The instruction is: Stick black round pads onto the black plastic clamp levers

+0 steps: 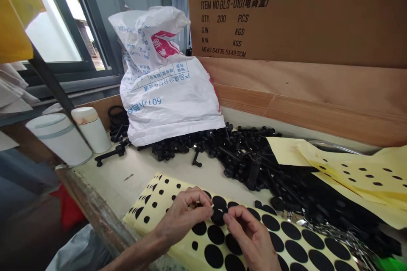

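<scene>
Left hand (187, 209) and right hand (256, 239) held over sticker sheet (184, 252)
Both partly curled; whether anything is gripped cannot be told

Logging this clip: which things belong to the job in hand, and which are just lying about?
Job in hand, it seems:
black-dotted yellow sheeting, under the left hand and right hand
possibly the heaped black parts

Apparently just lying about:
white sack
cardboard box
white bottle
</scene>
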Demonstrator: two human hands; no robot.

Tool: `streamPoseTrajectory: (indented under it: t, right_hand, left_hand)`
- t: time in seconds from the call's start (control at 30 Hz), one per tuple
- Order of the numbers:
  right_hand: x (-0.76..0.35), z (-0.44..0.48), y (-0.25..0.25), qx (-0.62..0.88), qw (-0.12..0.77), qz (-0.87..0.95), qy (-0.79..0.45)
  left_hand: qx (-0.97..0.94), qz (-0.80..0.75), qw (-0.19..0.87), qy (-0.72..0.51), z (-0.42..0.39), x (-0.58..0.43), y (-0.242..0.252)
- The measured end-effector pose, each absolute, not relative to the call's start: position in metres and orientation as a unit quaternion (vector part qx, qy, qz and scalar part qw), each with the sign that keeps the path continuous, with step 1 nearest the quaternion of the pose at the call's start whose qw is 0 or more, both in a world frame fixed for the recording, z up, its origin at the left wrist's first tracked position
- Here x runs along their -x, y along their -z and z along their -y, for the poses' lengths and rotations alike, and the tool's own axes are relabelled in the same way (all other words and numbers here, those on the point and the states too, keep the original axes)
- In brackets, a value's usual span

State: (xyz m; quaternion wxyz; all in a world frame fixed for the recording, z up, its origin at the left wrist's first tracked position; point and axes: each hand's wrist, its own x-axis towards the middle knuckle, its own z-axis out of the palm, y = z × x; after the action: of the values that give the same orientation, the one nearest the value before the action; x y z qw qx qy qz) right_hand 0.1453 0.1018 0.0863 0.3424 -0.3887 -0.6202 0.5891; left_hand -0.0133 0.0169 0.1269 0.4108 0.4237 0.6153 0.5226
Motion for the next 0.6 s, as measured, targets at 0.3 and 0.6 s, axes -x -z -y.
streamPoseTrajectory:
  t: [0.3,0.6]
  right_hand:
    - [-0.146,-0.101,-0.093,0.395,0.423,0.648,-0.496]
    - [-0.149,-0.108,-0.105,0.442,0.431,0.571,-0.541]
  left_hand:
    - [-0.707,-0.637,0.064,-0.3,-0.092,0.077,-0.112]
    - [-0.687,-0.673,0.057,-0.267,-0.113,0.108,-0.089]
